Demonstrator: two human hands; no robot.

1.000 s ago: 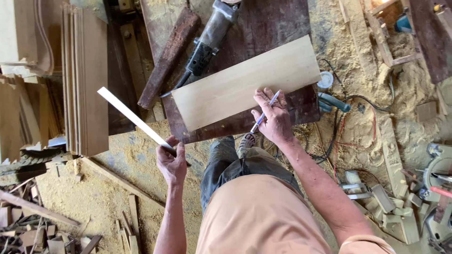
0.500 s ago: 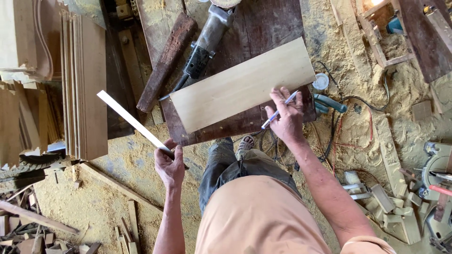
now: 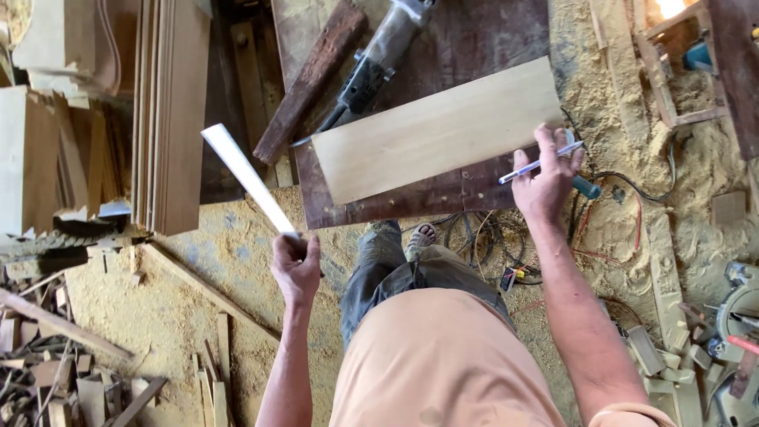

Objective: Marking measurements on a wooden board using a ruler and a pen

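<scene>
My left hand [image 3: 295,267] grips the near end of a thin pale wooden strip [image 3: 246,178] that points up and to the left, held in the air. My right hand [image 3: 547,183] holds a blue-and-white pen [image 3: 539,164] between its fingers, at the right end of a pale rectangular board [image 3: 431,131]. The board lies at a slant on a dark brown work slab [image 3: 443,47]. My fingers reach the board's right corner; whether they touch it is unclear.
A grey power tool [image 3: 378,62] and a dark rough wood block [image 3: 310,77] lie on the slab behind the board. Stacked thin boards [image 3: 170,111] stand at left. Cables [image 3: 482,237] coil near my foot. Sawdust covers the floor; offcuts [image 3: 63,372] lie lower left, wood blocks [image 3: 672,356] right.
My right hand slid along the board's near edge from its middle to its right end with the pen. My left hand lifted the strip more upright.
</scene>
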